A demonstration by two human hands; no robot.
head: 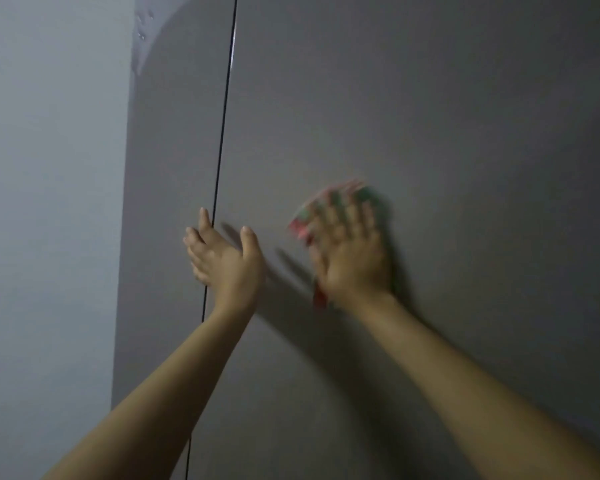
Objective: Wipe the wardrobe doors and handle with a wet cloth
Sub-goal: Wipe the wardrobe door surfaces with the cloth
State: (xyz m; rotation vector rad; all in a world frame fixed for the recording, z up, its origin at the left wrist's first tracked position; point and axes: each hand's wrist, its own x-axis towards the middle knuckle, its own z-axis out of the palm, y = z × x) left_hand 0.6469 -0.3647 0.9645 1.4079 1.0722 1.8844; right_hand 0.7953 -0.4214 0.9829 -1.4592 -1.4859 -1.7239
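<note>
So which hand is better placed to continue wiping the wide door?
Right. The right hand already presses the cloth flat on the wide door. The left hand holds nothing and rests at the gap between doors.

Cloth [336, 209] under right hand [354, 258] on door [430, 116]

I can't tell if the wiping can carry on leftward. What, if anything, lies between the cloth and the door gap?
The left hand does: it rests at the gap, left of the cloth under the right hand.
</note>
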